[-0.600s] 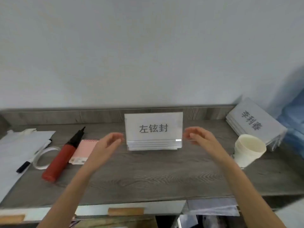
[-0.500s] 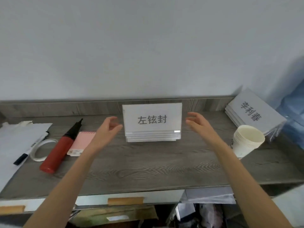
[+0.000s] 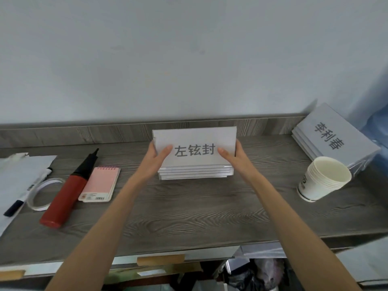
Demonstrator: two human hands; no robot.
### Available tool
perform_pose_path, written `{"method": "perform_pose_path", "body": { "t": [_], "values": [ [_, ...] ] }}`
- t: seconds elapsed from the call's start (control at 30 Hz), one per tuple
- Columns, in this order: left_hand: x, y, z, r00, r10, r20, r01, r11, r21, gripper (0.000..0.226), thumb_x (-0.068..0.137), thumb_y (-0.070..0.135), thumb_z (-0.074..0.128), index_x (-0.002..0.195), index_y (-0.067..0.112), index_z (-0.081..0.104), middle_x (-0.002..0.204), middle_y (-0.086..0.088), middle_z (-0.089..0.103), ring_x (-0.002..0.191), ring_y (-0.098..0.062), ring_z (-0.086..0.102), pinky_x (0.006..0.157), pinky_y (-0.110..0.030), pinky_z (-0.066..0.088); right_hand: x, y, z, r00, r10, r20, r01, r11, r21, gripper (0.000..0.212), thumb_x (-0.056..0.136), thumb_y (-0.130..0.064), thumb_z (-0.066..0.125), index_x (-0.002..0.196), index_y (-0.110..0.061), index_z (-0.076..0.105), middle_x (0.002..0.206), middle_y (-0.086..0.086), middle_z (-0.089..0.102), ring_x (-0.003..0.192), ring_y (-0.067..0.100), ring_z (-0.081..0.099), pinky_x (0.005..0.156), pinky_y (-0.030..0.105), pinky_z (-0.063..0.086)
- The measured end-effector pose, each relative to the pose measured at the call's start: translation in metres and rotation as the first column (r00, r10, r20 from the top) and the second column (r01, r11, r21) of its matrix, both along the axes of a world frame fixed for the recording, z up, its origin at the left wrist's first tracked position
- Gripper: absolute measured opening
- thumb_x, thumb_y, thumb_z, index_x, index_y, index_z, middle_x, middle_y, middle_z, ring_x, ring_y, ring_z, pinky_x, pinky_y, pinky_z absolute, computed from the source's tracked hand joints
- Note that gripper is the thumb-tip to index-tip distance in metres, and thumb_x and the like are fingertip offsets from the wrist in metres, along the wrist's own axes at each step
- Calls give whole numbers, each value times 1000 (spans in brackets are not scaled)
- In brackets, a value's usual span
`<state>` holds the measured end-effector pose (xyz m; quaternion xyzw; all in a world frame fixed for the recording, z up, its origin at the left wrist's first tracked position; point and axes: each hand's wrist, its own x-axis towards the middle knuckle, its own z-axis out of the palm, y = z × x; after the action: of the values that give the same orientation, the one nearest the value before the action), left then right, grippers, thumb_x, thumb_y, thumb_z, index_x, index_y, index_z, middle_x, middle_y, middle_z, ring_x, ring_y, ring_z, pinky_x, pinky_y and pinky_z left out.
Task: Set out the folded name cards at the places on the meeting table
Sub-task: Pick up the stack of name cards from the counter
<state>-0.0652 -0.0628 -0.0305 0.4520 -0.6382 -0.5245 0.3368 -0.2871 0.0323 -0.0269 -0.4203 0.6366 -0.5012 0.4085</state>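
Early stage: no name card is yet set out. I clasp the central stack of name cards [image 3: 195,158], mid-surface [image 3: 189,211] by the far edge, between my left hand [image 3: 156,159] and right hand [image 3: 235,159], thumbs pressed on the top card's face. A second stack [image 3: 333,139] waits far right.

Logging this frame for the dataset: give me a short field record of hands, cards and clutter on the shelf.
left hand: grips left edge of top name card, thumb on its face
right hand: grips right edge of same card, thumb on its face
top name card: front edge tilted up off the centre stack
centre stack: flat on grey wooden shelf
second card stack: far right, by the wall
paper cups: nested, right, in front of second stack
left side: red pump, pink notepad, tape roll, marker
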Motion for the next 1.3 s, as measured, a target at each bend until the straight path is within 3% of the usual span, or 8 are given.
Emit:
{"method": "perform_pose_path", "body": {
  "t": [0.13,0.37,0.43,0.63,0.77,0.97,1.13,1.3],
  "values": [
    [-2,7,-4,997,72,-36,-73,997,-40,53,87,28,54,132,8,35,125,-5,53,110,-16,55,92,-29,46,9,0,2,999,-35,-17,34,999,-37,71,82,-20,62,137,-8,19,113,-7,50,101,9,53,95,29,42],
    [27,47,16,967,233,-99,-247,955,-165,48,85,32,57,127,16,42,118,2,58,104,-7,58,90,-29,48,34,8,5,1000,-1,-24,-1,992,-124,67,77,-29,66,133,-12,33,119,-2,54,103,7,56,91,28,48],
    [41,63,28,935,333,-120,-351,917,-188,50,83,35,59,126,15,44,117,1,60,104,-9,59,88,-28,49,49,7,14,999,42,19,-38,988,-148,66,75,-30,67,131,-12,36,119,-1,56,102,6,58,88,25,50],
    [92,127,39,774,625,-105,-633,757,-160,47,83,40,55,123,17,47,116,1,63,102,-11,62,84,-23,51,97,-5,28,944,329,-14,-327,935,-137,71,64,-47,73,123,-20,44,117,-2,61,105,17,60,95,45,48],
    [112,200,28,500,863,-77,-865,492,-100,50,81,44,57,122,16,48,116,2,62,100,-10,61,83,-23,48,140,7,24,769,639,2,-636,766,-90,50,75,-32,68,118,-24,44,111,-4,61,99,10,60,88,36,51],
    [108,358,9,-22,999,-39,-1000,-22,11,54,73,48,63,115,16,54,109,3,65,97,-6,62,88,-28,47,212,80,4,351,936,40,-936,352,-19,47,74,-32,69,117,-21,52,110,-1,66,98,12,63,85,33,50],
    [76,498,-3,-469,883,-19,-881,-467,77,42,76,37,62,111,14,55,102,3,67,91,-8,63,73,-15,52,274,187,-9,-100,994,48,-993,-103,51,48,73,-37,69,115,-26,48,109,-7,63,96,7,59,81,27,48],
    [24,623,-16,-797,603,38,-595,-794,127,28,82,30,60,103,13,54,94,0,64,83,-13,61,65,-10,48,313,324,-23,-507,862,24,-853,-506,131,68,61,-50,69,118,-16,52,111,1,65,97,15,62,86,34,50]
  ]
}}
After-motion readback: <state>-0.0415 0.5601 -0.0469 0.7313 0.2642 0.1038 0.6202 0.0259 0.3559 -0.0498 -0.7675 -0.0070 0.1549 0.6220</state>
